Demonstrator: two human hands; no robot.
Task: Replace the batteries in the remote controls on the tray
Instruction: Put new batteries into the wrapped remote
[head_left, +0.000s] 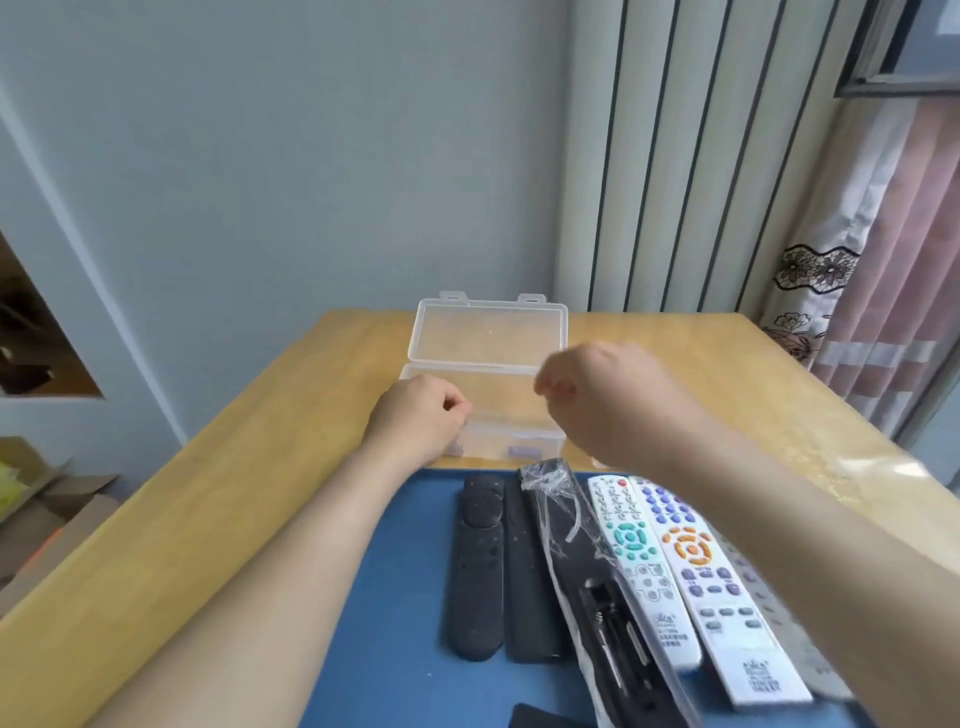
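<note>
Remote controls (597, 571) — side by side

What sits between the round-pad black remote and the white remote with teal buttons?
In the head view: a slim plain black remote, then a plastic-wrapped black remote with its battery bay open, all on the blue tray.

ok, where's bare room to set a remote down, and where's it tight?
Free: the blue tray left of the black remotes, partly under the left forearm; bare wooden table left of the clear box; table right of the box, behind the right hand. Crowded: the tray's right half, remotes packed side by side, the plastic-wrapped remote overlapping the white ones.
</note>
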